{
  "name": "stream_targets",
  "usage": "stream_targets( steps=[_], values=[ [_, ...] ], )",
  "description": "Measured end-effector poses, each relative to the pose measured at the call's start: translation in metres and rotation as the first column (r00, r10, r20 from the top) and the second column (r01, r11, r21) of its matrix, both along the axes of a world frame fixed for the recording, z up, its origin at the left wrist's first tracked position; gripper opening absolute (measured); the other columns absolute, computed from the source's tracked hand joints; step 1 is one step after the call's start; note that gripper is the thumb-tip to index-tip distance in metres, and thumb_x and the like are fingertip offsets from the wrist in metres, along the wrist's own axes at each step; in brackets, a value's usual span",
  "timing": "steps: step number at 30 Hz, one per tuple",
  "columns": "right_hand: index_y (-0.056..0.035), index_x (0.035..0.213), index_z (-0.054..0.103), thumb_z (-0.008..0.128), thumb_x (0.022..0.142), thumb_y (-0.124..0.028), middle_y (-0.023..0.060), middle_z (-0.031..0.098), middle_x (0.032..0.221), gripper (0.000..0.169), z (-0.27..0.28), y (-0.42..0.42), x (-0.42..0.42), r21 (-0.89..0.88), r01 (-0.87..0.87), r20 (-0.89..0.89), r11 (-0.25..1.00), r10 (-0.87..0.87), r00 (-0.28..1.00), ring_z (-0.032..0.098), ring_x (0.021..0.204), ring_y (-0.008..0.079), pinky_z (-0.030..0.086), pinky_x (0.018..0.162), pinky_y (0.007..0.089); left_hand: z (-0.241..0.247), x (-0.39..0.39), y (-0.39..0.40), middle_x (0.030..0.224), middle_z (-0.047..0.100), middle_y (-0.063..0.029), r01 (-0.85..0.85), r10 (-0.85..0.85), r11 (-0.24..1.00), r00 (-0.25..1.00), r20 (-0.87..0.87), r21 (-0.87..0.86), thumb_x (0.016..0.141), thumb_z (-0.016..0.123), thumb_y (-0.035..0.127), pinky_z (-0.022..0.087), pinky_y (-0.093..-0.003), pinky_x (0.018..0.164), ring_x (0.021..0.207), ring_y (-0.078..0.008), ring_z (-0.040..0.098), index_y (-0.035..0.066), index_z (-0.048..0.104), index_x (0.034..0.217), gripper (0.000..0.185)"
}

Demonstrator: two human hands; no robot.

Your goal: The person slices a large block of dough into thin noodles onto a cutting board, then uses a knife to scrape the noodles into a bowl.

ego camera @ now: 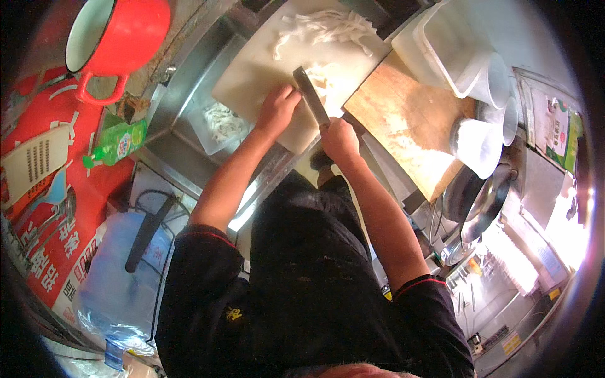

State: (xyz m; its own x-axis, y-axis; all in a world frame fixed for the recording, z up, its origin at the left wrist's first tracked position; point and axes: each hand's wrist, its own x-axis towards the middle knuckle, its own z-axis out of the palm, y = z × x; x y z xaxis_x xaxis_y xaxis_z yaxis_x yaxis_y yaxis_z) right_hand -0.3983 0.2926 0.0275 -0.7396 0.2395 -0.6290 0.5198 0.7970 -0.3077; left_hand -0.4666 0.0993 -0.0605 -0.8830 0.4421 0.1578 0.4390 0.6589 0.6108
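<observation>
My right hand [341, 140] grips the handle of a kitchen knife with a broad, dark blade [312, 97]. The blade stands on edge over a white cutting board [246, 78], which lies across a steel sink. Just left of the blade, my left hand [281, 107] rests on the board with its fingers curled. Whether anything lies under those fingers is hidden. On the blade's right side are pale cut strips [326, 78], partly washed out by glare. A larger pile of white strips [326, 28] is spread over the board's far end.
The sink [198, 71] holds a clear plastic tub [201, 130] with more strips. Right of the board are a wooden chopping board [394, 113], white plastic containers [477, 141] and pans [491, 203]. Leftward stand a red pot [127, 42], a green bottle [120, 141] and a water jug [113, 269].
</observation>
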Motion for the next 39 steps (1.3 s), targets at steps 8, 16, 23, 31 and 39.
stream_targets(
  steps=[8, 16, 23, 31, 39],
  values=[
    [-0.0006, 0.109, 0.075, 0.065, 0.105, -0.035, 0.0281, 0.076, 0.094, 0.036, 0.019, 0.049, 0.007, 0.035, 0.140, -0.247, 0.990, -0.127, 0.961, 0.077, 0.091, 0.0480, 0.059, 0.081, 0.0581, 0.022, 0.019, -0.111, 0.114, 0.071, -0.0163, -0.397, 0.399, 0.900, 0.917, 0.024, 0.180, 0.086, 0.075, -0.006, 0.058, -0.0474, 0.092, 0.107, -0.0388, 0.070, 0.005, 0.072, 0.114, 0.029],
    [-0.0077, 0.107, 0.061, 0.063, 0.105, -0.030, 0.0249, 0.074, 0.086, 0.022, -0.014, 0.046, -0.007, 0.108, 0.070, -0.343, 0.992, -0.029, 0.939, 0.073, 0.083, 0.0495, 0.056, 0.074, 0.0605, 0.017, 0.060, -0.147, 0.133, 0.067, -0.0224, -0.589, 0.584, 0.807, 0.806, -0.096, -0.047, 0.087, 0.078, 0.001, 0.047, -0.0557, 0.112, 0.128, -0.0433, 0.061, 0.003, 0.064, 0.138, 0.053],
    [-0.0058, 0.109, 0.061, 0.069, 0.103, -0.026, 0.0253, 0.074, 0.087, 0.022, -0.005, 0.009, 0.002, 0.086, 0.023, -0.306, 0.996, 0.004, 0.952, 0.073, 0.084, 0.0504, 0.057, 0.076, 0.0598, 0.033, -0.012, 0.008, 0.138, 0.061, -0.0243, -0.208, 0.210, 0.977, 0.976, 0.056, -0.041, 0.088, 0.083, 0.013, 0.051, -0.0559, 0.103, 0.126, -0.0457, 0.062, 0.000, 0.060, 0.138, 0.057],
    [-0.0029, 0.119, 0.065, 0.069, 0.101, -0.024, 0.0290, 0.072, 0.086, 0.028, 0.001, -0.026, 0.006, -0.104, 0.017, -0.338, 0.994, -0.051, 0.940, 0.072, 0.086, 0.0527, 0.057, 0.074, 0.0574, 0.025, -0.029, 0.021, 0.131, 0.060, -0.0283, -0.263, 0.236, 0.964, 0.910, 0.341, 0.033, 0.093, 0.069, 0.001, 0.053, -0.0579, 0.103, 0.119, -0.0505, 0.063, -0.002, 0.062, 0.124, 0.033],
    [-0.0095, 0.114, 0.060, 0.065, 0.103, -0.027, 0.0271, 0.073, 0.086, 0.022, 0.003, -0.086, 0.005, -0.200, -0.235, -0.279, 0.951, 0.174, 0.944, 0.071, 0.085, 0.0536, 0.056, 0.076, 0.0633, 0.022, 0.019, -0.073, 0.132, 0.059, -0.0272, -0.468, 0.440, 0.883, 0.856, 0.272, 0.045, 0.091, 0.068, -0.007, 0.054, -0.0552, 0.102, 0.122, -0.0506, 0.063, 0.000, 0.057, 0.137, 0.049]
  ],
)
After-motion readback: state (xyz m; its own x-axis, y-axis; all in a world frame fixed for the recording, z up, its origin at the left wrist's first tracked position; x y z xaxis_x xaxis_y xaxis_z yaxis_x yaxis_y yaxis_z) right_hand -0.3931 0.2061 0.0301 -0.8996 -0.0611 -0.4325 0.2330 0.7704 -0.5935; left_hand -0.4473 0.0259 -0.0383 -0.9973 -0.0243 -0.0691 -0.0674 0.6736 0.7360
